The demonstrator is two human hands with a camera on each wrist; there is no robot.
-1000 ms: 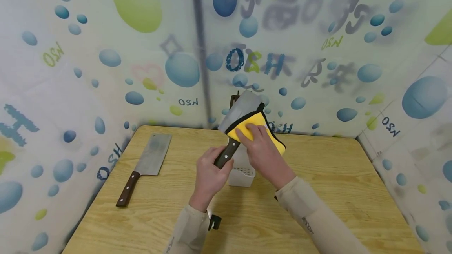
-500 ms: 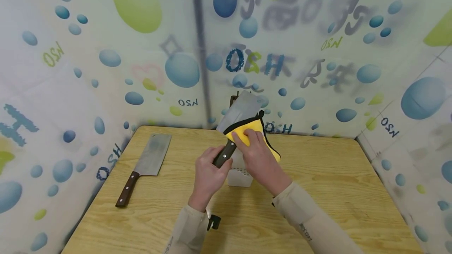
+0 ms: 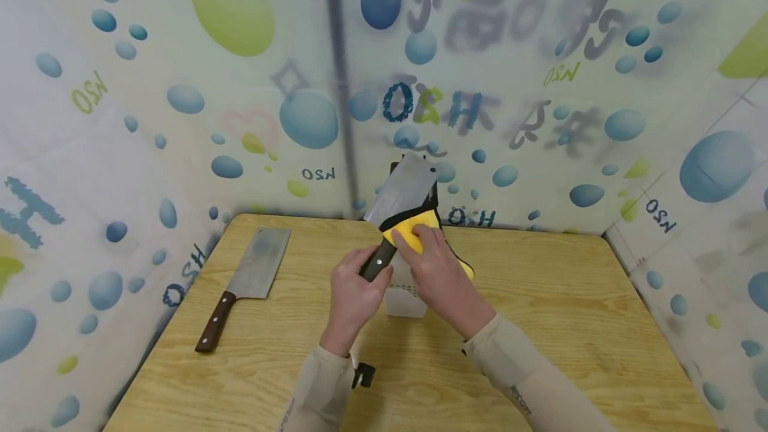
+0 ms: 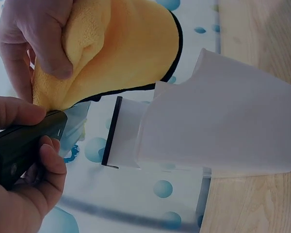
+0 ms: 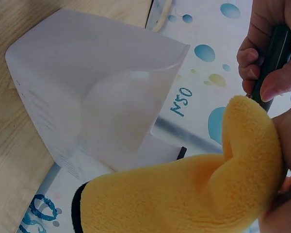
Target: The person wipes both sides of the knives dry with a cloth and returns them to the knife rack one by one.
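Note:
In the head view, my left hand (image 3: 354,295) grips the dark riveted handle of a cleaver (image 3: 403,185). Its broad metal blade tilts up and to the right, held above the table. My right hand (image 3: 441,272) pinches a yellow cloth (image 3: 415,220) with black edging, folded against the blade near the handle. The cloth and fingers hide the lower blade. The left wrist view shows the left fingers and thumb curled round the handle (image 4: 24,145), with the bunched cloth (image 4: 140,43) meeting it. In the right wrist view, the cloth (image 5: 184,194) covers much of the foreground.
Behind the hands stands a white knife holder (image 3: 405,302) with a perforated lower part. A second cleaver (image 3: 261,265) with a brown handle lies on the left of the wooden table (image 3: 570,305). Patterned walls enclose the table's back and sides.
My right hand has slid the cloth slightly down the blade toward the handle, baring more of the blade's upper end. The left hand keeps its grip, drifting slightly left.

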